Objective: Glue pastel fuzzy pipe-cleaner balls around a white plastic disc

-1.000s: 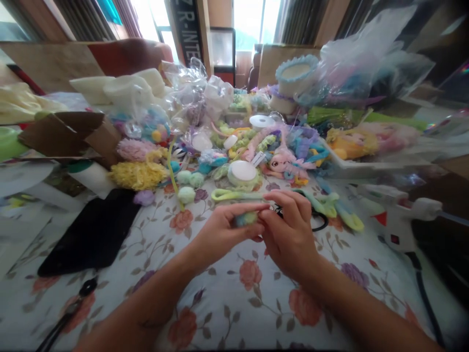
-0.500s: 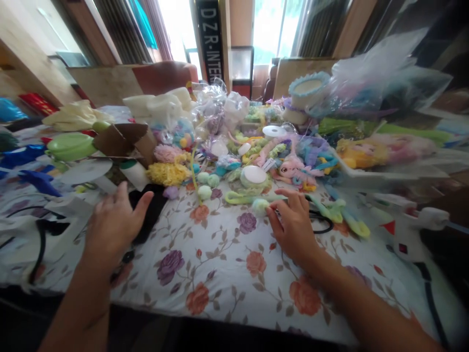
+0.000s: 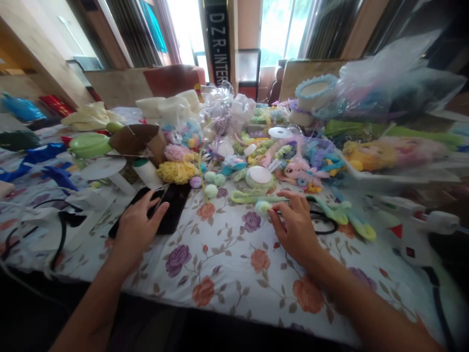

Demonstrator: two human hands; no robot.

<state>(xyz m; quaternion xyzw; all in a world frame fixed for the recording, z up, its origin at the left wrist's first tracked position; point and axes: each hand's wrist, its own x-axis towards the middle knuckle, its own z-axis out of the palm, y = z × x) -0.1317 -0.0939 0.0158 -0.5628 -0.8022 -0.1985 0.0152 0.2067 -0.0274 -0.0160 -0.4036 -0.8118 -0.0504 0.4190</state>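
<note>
My left hand (image 3: 137, 227) is over a flat black device (image 3: 179, 205), like a phone or tablet, with thumb and fingers apart. The hand hides part of the device. In a pinch at the fingertips of my right hand (image 3: 293, 222) is the edge of a small pale yellow-green pom-pom (image 3: 262, 208). Just behind these fingers runs a fuzzy green and yellow strip (image 3: 244, 197). A black cable (image 3: 331, 225) loops beside the right hand's knuckles. Several similar pom-poms (image 3: 211, 190) lie farther back.
A white glue gun (image 3: 417, 234) stands at right. A white power strip (image 3: 78, 215) with cables is at left. Along the back are a cardboard box (image 3: 135, 139), yellow fluffy yarn (image 3: 178, 172), a pink plush doll (image 3: 298, 168) and plastic bags (image 3: 384, 78). A flowered cloth (image 3: 227, 254) covers the table.
My left hand has moved right and inward, onto the black device, and more of the device shows. My right hand keeps its pinch on the pom-pom. The view has shifted slightly left.
</note>
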